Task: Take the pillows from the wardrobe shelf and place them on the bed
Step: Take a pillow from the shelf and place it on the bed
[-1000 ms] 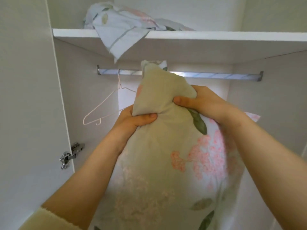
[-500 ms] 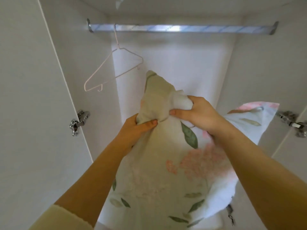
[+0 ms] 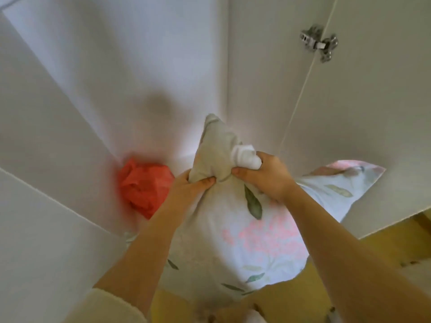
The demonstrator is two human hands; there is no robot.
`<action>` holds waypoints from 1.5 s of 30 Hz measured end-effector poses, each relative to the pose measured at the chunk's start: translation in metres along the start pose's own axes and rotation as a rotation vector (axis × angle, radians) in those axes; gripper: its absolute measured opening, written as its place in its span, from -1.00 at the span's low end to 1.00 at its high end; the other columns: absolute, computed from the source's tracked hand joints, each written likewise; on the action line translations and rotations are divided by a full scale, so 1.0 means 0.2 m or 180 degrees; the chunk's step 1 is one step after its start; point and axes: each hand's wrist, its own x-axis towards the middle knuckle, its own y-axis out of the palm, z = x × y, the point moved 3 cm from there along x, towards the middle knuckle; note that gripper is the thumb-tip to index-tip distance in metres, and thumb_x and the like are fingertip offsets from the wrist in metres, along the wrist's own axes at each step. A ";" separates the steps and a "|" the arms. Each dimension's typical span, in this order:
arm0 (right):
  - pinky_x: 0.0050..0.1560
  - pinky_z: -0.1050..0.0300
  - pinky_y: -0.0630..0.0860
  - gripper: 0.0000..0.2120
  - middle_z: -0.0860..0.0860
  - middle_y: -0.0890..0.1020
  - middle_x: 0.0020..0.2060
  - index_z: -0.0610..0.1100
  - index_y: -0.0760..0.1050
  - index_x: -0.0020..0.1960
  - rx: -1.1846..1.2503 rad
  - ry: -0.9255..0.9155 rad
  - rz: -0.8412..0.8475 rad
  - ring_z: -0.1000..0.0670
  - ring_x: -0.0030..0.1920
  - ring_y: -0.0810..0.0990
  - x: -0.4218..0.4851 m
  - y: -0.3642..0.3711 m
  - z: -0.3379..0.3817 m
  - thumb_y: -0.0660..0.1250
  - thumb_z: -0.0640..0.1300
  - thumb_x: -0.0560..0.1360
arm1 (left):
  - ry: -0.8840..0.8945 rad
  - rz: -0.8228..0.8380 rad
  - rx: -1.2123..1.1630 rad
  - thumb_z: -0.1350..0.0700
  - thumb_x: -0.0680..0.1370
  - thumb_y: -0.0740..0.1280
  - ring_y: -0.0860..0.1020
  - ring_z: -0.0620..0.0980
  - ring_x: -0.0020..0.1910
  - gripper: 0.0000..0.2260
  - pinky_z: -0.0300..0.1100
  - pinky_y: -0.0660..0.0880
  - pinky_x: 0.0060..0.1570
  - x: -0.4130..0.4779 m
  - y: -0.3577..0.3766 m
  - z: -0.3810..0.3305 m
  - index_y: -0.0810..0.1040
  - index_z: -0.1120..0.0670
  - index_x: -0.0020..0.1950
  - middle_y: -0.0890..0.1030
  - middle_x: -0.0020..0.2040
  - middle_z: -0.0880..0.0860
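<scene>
A pillow in a pale floral case with pink blossoms and green leaves hangs in front of me, low inside the white wardrobe. My left hand grips the bunched top of the case from the left. My right hand grips the same top from the right, with white stuffing bulging above its fingers. One corner of the case sticks out to the right. The wardrobe shelf and the bed are out of view.
A crumpled red-orange bag lies in the wardrobe's bottom left corner. The open right door carries a metal hinge. Yellow wooden floor shows below the door and the pillow.
My view has dropped from the shelf and hanging rail to the wardrobe bottom. The pillow has come down with both hands still gripping its top; rail, hanger and second pillow left the view.
</scene>
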 end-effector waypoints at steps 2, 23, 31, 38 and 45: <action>-0.10 0.06 0.56 -0.61 -0.03 0.62 -0.07 -0.08 0.52 0.11 -0.0087 0.0348 -0.0038 -0.10 -0.07 0.60 -0.05 -0.02 -0.20 0.44 0.08 0.37 | -0.0325 0.0141 0.0075 0.17 0.41 0.47 0.65 -0.08 -0.14 -0.85 -0.25 0.57 -0.12 0.01 0.13 0.14 0.60 0.04 -0.07 0.67 -0.10 0.04; 0.05 0.11 0.48 -0.55 -0.05 0.64 0.10 0.00 0.52 0.20 0.0449 0.2415 -0.0705 -0.11 0.12 0.58 -0.93 -0.31 -1.40 0.38 0.17 0.38 | -0.1537 0.1893 0.2013 -0.02 0.43 0.44 0.45 0.11 0.28 -0.42 -0.17 0.32 0.13 -0.30 1.24 0.65 0.37 0.15 0.37 0.50 0.29 0.12; 0.06 0.02 0.52 -0.59 -0.06 0.66 0.00 -0.05 0.58 0.08 0.0584 0.2910 -0.1442 -0.12 0.06 0.60 -1.10 -0.34 -1.40 0.40 0.18 0.36 | -0.1386 0.2459 0.1953 0.08 0.37 0.50 0.57 0.04 0.00 -0.74 -0.07 0.47 0.15 -0.29 1.41 0.64 0.54 0.06 -0.01 0.60 -0.11 -0.02; 0.03 -0.03 0.55 -0.61 0.01 0.63 -0.13 -0.03 0.56 0.04 0.0671 0.3154 -0.2241 -0.11 -0.02 0.61 -1.15 -0.41 -1.30 0.38 0.21 0.34 | -0.0973 0.2921 0.1787 0.01 0.17 0.49 0.62 0.10 0.00 -0.50 -0.02 0.51 0.10 -0.26 1.59 0.49 0.63 0.17 0.06 0.67 -0.04 0.10; 0.04 -0.04 0.54 -0.64 0.02 0.60 -0.15 -0.03 0.54 0.06 0.0820 0.3251 -0.3017 -0.08 -0.06 0.58 -1.28 -0.49 -1.21 0.37 0.17 0.39 | -0.0621 0.3291 0.1753 0.00 0.15 0.47 0.63 0.12 -0.02 -0.79 0.05 0.54 0.13 -0.32 1.79 0.42 0.61 -0.04 -0.26 0.69 -0.06 0.10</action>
